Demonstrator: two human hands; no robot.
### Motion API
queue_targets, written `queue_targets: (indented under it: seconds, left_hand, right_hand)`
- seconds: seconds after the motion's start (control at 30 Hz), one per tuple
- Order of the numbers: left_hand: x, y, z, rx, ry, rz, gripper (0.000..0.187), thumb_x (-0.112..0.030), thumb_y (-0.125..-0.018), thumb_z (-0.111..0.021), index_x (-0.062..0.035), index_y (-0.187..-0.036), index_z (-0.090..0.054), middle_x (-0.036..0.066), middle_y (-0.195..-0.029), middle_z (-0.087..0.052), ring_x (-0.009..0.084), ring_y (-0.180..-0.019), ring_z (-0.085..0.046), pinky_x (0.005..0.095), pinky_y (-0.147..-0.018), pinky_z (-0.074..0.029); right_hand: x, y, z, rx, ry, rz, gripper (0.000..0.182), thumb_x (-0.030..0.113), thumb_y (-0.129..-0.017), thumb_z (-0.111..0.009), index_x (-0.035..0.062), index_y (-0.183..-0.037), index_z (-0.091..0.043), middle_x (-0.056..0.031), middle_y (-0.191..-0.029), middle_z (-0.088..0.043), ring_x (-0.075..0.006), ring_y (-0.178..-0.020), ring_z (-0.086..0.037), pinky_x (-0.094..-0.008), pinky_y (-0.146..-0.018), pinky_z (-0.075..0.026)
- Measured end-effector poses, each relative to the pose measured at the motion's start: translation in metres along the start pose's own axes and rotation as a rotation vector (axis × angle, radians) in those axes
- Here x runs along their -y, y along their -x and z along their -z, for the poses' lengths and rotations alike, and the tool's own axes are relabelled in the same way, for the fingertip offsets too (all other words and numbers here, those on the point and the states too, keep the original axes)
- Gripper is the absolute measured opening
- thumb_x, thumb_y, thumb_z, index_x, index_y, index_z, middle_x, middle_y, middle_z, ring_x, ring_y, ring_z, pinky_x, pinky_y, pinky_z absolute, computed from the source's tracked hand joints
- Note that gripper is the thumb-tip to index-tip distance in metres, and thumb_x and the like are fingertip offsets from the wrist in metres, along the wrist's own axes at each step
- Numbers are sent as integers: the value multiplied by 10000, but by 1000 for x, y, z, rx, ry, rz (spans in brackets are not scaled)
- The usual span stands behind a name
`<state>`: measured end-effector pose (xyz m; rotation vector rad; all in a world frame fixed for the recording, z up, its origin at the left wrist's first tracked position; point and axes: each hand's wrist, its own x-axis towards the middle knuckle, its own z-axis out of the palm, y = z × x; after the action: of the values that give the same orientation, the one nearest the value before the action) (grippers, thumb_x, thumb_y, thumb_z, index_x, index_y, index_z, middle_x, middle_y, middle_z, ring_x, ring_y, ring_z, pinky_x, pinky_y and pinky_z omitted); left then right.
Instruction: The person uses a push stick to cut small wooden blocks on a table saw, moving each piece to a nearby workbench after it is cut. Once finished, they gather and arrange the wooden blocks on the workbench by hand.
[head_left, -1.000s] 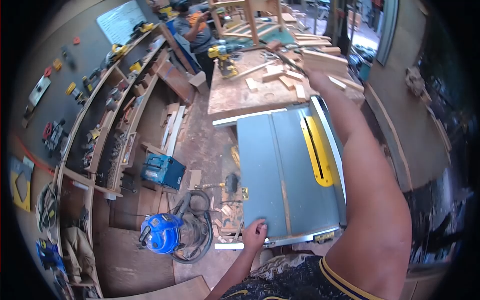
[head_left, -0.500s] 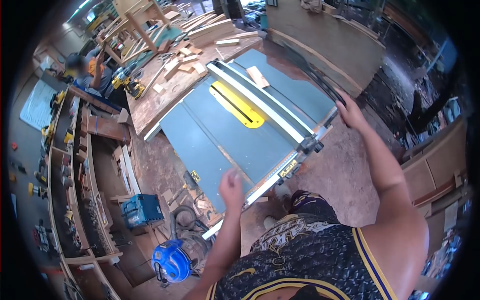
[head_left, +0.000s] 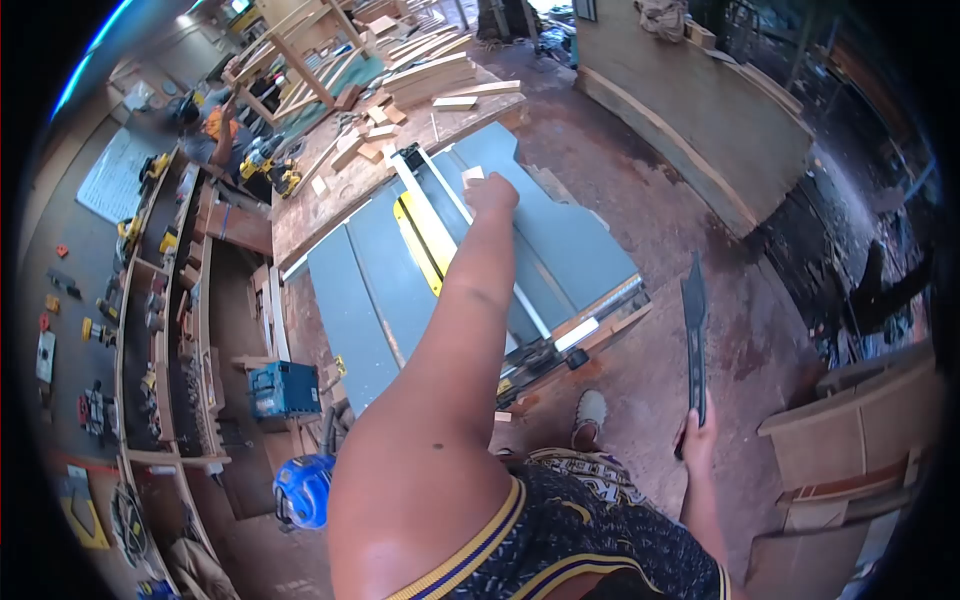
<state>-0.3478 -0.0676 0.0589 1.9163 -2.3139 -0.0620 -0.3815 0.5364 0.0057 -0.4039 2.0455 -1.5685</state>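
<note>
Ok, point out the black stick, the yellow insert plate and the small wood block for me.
Black stick (head_left: 695, 312): head view, on its broad upper part.
Yellow insert plate (head_left: 436, 240): head view, on the yellow face beside its slot.
Small wood block (head_left: 472, 175): head view, on its visible pale face.

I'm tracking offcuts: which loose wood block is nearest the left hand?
The pale block on the saw table, at the left hand; others on the workbench lie farther off.

My left arm (head_left: 460, 330) blocks my view of part of the saw table (head_left: 335, 285), the near end of the yellow insert (head_left: 413, 225) and much of the blue vacuum (head_left: 303, 492). My left hand (head_left: 494, 192) hides where it meets the wood block (head_left: 472, 175), and my right hand (head_left: 702, 438) covers part of the black stick (head_left: 695, 310). The writing on the whiteboard (head_left: 118, 175) is too small to read.
</note>
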Motion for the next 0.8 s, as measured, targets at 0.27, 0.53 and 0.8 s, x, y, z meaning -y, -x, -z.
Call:
queue_targets:
  seconds: [0.27, 0.53, 0.8]
  left_hand:
    - [10, 3, 15, -50, 210, 82, 422, -223, -910, -579, -106, -1314, -552, 219, -1296, -500, 411, -1144, -551, 528, -971, -444]
    - [76, 186, 128, 207, 1840, 56, 764, 60, -809, -613, -106, -1488, -303, 183, -1398, -467, 265, -1212, -536, 394, -970, -492]
    - [230, 269, 36, 547, 2025, 348, 538, 4, -978, -469, -45, -1490, -311, 144, -1301, -570, 258, -1138, -614, 409, -984, -526]
  right_hand:
    - [-5, -34, 33, 58, 22, -91, 487, 91, -1027, -436, 95, -1504, -337, -21, -628, -481, -103, -437, -474, -266, -416, -435]
    - [58, -81, -10, 177, 54, 96, 502, 117, -1025, -452, 108, -1512, -327, -17, -668, -489, -96, -483, -486, -251, -449, -442]
    - [86, -48, -97, 396, 67, 230, 508, 110, -1018, -473, 65, -1505, -336, -7, -677, -492, -71, -510, -468, -234, -478, -434]
